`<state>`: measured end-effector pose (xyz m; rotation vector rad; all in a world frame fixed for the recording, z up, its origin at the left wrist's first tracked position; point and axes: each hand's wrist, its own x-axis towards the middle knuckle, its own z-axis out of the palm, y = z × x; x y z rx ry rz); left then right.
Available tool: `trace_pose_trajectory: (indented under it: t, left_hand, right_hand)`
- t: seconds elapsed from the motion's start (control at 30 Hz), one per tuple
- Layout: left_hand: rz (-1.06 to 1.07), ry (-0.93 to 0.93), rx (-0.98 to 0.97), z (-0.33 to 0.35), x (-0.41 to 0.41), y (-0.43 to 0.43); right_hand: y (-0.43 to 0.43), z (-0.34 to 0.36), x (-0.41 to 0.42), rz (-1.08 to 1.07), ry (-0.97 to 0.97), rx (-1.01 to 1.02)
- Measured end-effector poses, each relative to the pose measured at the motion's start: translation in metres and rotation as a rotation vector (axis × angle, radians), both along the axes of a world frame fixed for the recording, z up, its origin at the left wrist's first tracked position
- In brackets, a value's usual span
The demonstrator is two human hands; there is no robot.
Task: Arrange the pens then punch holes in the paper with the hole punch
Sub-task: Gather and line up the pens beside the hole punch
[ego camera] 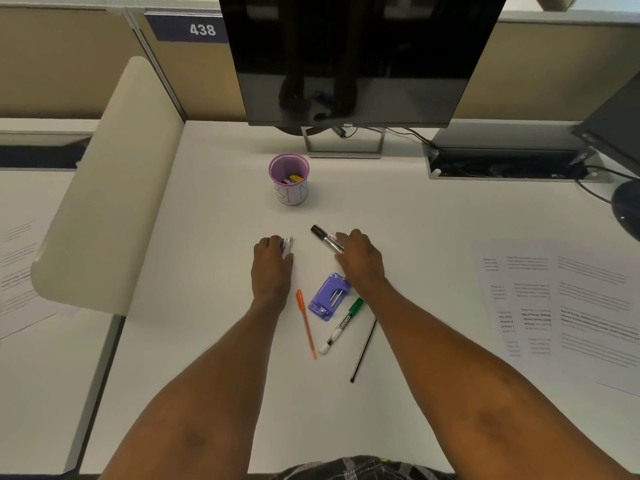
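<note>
Mostly hidden beneath the left grip (272, 261): a blue-and-white pen (287, 247), only one end showing. Covered by the right grip (360, 258): the black marker's (323, 237) rear end. Well right of it, papers (571, 299) cut off, print blurred.

Bright even light, soft shadows, wide-angle edge bending, slight blur

A white counter (214, 188) sits in a cubicle with beige partitions (69, 64). A dark monitor (346, 64) stands at the back, a curved cream divider (114, 168) on the left, a cable tray (502, 164) to the right.
</note>
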<state>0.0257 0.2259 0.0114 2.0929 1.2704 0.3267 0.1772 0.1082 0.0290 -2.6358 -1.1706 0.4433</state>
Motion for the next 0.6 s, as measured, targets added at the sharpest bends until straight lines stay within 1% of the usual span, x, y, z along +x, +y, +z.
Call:
trace_pose_trajectory:
  t: [0.17, 0.33, 0.47, 0.6]
  left_hand:
    - [0.059, 0.007, 0.014, -0.002, -0.013, 0.017]
    - [0.068, -0.077, -0.012, -0.006, -0.026, 0.030]
    - [0.109, -0.151, -0.042, -0.010, -0.032, 0.034]
    - [0.054, -0.115, 0.009, -0.012, -0.032, 0.037]
  right_hand:
    - [0.040, 0.005, -0.015, 0.058, 0.048, 0.006]
    - [0.076, 0.010, -0.045, 0.109, 0.075, 0.011]
    - [0.090, 0.011, -0.074, 0.086, 0.122, 0.028]
    - [0.096, 0.009, -0.098, 0.021, 0.154, 0.013]
